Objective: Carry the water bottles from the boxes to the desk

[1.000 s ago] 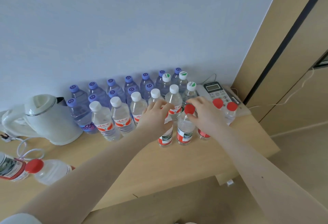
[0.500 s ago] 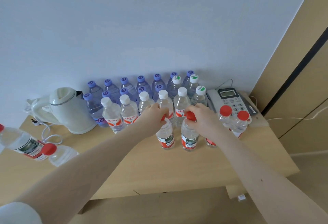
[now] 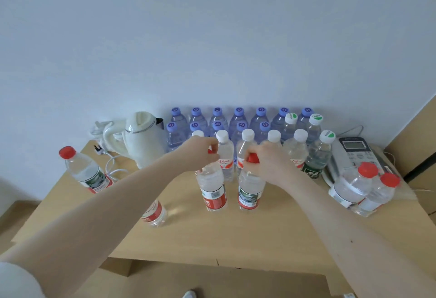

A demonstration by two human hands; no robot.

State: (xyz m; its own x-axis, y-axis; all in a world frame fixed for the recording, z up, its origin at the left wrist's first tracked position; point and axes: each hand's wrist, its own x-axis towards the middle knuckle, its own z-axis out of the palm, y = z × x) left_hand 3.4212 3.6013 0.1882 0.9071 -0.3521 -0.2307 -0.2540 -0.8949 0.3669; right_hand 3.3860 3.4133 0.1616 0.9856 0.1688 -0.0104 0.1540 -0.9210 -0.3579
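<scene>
Head cam. I am seeing both arms reaching fwd over the wooden desk (image 3: 212,234).

1. L hand (image 3: 203,154) is gripping the top of the left red-label bottle (image 3: 212,191), with fingers curling round the cap and neck.
2. R hand (image 3: 271,163) is pinching the red cap of the right red-label bottle (image 3: 250,194), with thumb and fingers closing on it.
3. Both bottles are standing upright near the desk centre, just beside each other w/ a gap between them, in front of the stored rows.

Rear of desk:
- Purple-cap bottles (image 3: 238,118) are standing in two rows against the wall.
- White-cap bottles (image 3: 247,146) are lining up in front of them.
- A white kettle (image 3: 144,139) is sitting left of the rows.
- A desk phone (image 3: 354,154) is sitting at the right.

Two red-cap bottles (image 3: 354,187) are standing touching each other in front of the phone. One more red-cap bottle (image 3: 87,172) is standing at the left desk edge. A further bottle (image 3: 154,214) is showing partly under the L forearm; I cannot tell its pose.
</scene>
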